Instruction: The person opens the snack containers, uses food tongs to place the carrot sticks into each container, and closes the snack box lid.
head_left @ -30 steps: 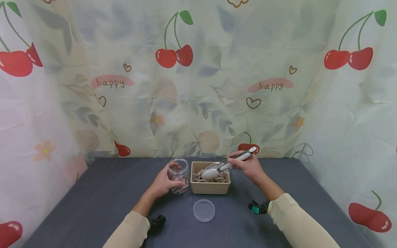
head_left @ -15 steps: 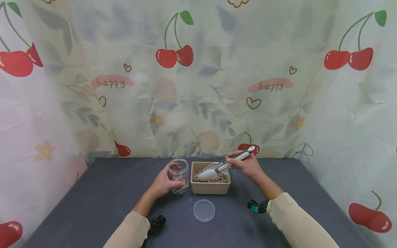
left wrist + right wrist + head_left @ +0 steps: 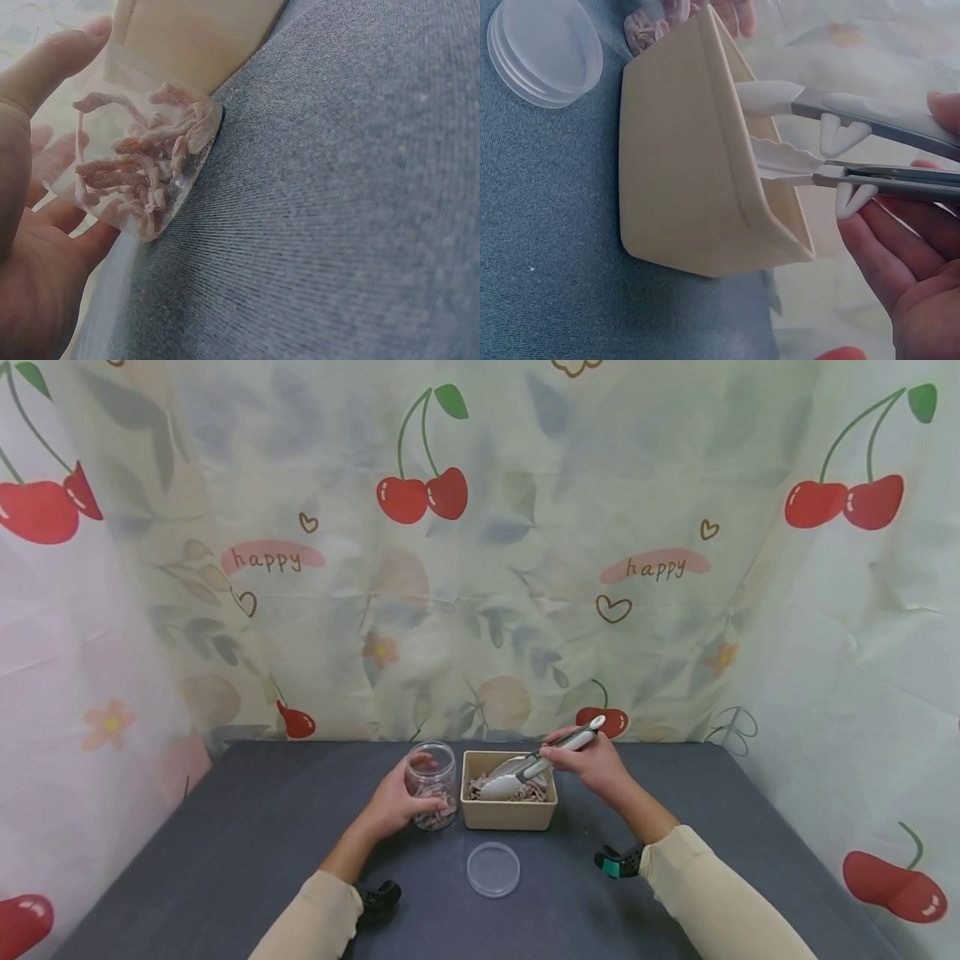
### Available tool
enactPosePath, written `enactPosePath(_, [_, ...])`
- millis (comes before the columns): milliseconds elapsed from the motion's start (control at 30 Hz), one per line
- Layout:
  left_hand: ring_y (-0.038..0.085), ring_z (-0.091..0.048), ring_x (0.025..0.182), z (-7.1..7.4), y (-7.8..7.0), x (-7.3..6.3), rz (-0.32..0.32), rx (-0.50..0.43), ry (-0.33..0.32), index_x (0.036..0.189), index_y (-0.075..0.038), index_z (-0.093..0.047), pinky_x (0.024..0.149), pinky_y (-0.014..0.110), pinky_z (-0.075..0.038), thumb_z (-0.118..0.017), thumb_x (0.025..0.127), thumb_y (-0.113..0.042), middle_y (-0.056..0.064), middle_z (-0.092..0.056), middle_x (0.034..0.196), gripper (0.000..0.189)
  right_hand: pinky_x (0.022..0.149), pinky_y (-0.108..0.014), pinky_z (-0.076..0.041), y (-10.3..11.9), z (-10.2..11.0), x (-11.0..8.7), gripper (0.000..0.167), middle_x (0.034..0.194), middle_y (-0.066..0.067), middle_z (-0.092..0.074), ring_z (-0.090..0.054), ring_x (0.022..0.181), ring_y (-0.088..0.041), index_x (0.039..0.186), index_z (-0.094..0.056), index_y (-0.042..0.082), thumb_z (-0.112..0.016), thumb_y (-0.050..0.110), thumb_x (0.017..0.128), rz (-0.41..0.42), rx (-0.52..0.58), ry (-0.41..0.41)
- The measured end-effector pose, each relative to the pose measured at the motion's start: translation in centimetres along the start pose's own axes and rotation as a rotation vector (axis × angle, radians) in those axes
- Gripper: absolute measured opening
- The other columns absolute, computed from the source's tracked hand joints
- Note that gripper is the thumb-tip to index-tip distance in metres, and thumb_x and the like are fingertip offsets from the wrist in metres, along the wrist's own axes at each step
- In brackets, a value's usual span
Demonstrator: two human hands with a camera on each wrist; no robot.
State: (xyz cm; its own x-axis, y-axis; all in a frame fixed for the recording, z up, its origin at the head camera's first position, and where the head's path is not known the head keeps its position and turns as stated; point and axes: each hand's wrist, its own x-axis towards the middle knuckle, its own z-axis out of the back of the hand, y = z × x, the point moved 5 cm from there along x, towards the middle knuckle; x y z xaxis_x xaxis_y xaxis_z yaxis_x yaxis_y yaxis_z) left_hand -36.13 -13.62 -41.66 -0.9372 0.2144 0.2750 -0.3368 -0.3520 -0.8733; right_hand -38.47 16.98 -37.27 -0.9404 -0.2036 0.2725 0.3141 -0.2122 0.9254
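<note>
Currently right hand (image 3: 592,763) pinches long white-and-grey tongs (image 3: 534,768), dipped into the beige rectangular plastic box (image 3: 508,817) of thin pinkish strips (image 3: 536,792); left hand (image 3: 393,795) grips the clear cylindrical plastic jar (image 3: 441,774) beside it. Looks like pickup step; next calls for squeezing.

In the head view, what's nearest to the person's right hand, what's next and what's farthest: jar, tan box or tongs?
1. Tongs: held in the right hand.
2. Tan box: just left of that hand.
3. Jar: beyond the box, farther left, in the left hand.
</note>
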Motion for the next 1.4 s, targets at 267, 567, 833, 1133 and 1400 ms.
enactPosePath(267, [0.038,-0.058,0.102,0.1,-0.3,-0.1,-0.006,-0.022,0.017,0.132,0.007,-0.045,0.084,0.045,-0.048,-0.083,0.074,0.001,0.025,-0.056,0.127,0.070,0.072,-0.037,-0.056,0.4,-0.2,0.1,0.029,0.094,-0.013,-0.071,-0.070,0.081,-0.022,0.102,-0.069,-0.003,-0.079,0.016,0.083,-0.004,-0.031,-0.022])
enactPosePath(567, [0.033,-0.059,0.096,-0.3,2.4,1.1,-0.008,0.000,0.000,0.133,0.003,-0.046,0.074,0.030,-0.047,-0.085,0.072,-0.001,0.020,-0.058,0.127,0.072,0.071,-0.041,-0.056,0.6,0.3,-0.1,0.028,0.094,-0.014,-0.070,-0.070,0.079,-0.024,0.102,-0.069,-0.004,-0.078,0.015,0.083,0.017,-0.011,-0.057])
enactPosePath(833, [0.022,-0.058,0.090,-0.5,4.4,1.8,-0.001,0.001,-0.022,0.131,-0.006,-0.050,0.072,0.030,-0.048,-0.089,0.069,-0.009,0.010,-0.061,0.124,0.073,0.069,-0.038,-0.056,1.4,0.7,-0.1,0.027,0.095,-0.017,-0.070,-0.070,0.081,-0.022,0.102,-0.069,-0.006,-0.077,0.012,0.084,0.088,0.013,-0.086])
enactPosePath(1133, [0.032,-0.057,0.090,-0.3,1.8,0.7,-0.002,-0.003,-0.017,0.132,0.003,-0.047,0.069,0.028,-0.046,-0.085,0.072,-0.001,0.019,-0.059,0.125,0.071,0.069,-0.036,-0.056,2.2,1.4,0.0,0.031,0.093,-0.017,-0.069,-0.069,0.078,-0.018,0.105,-0.066,-0.013,-0.076,0.009,0.085,0.131,0.055,-0.085])
enactPosePath(1400, [0.035,-0.058,0.095,0.0,-0.1,-0.1,0.007,0.016,-0.008,0.130,0.001,-0.048,0.072,0.027,-0.046,-0.083,0.073,0.000,0.020,-0.059,0.125,0.067,0.072,-0.039,-0.056,3.0,1.9,0.1,0.032,0.094,-0.008,-0.071,-0.069,0.079,-0.015,0.107,-0.065,-0.013,-0.075,0.008,0.086,0.142,0.078,-0.114])
